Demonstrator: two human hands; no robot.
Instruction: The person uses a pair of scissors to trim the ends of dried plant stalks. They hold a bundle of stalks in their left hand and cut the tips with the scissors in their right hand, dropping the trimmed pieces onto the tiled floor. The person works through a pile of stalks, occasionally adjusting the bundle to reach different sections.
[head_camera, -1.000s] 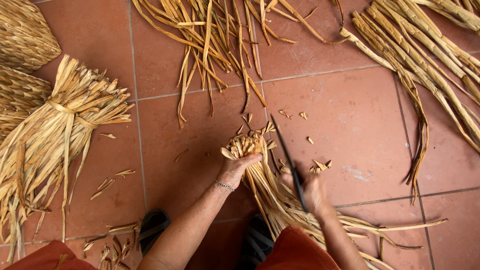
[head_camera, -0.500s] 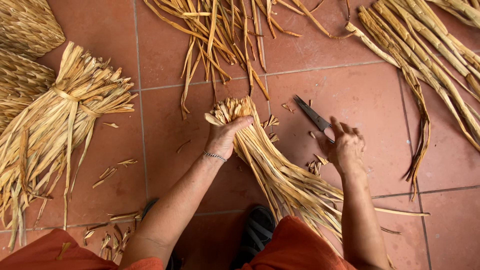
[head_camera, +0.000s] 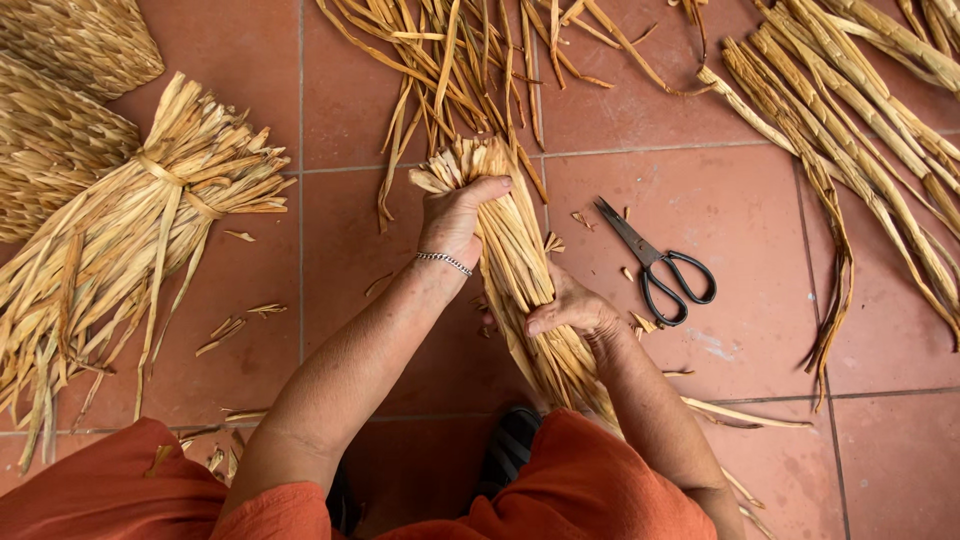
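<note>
A floor of red-brown tiles (head_camera: 250, 60) fills the frame, strewn with dried leaf strips. A large tied sheaf (head_camera: 130, 250) lies at left, loose strips (head_camera: 460, 60) at top centre, long stalks (head_camera: 860, 130) at upper right. At centre, a bundle of dried leaves (head_camera: 520, 260) stands tilted above the floor: the left hand (head_camera: 455, 220) is closed around its upper end, the right hand (head_camera: 570, 310) wrapped around its middle. Black scissors (head_camera: 655, 265) lie just right of it on the tiles.

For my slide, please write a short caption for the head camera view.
Both hands, left hand and right hand, grip a bundle of dried leaves beside black scissors on the tiled floor.
</note>
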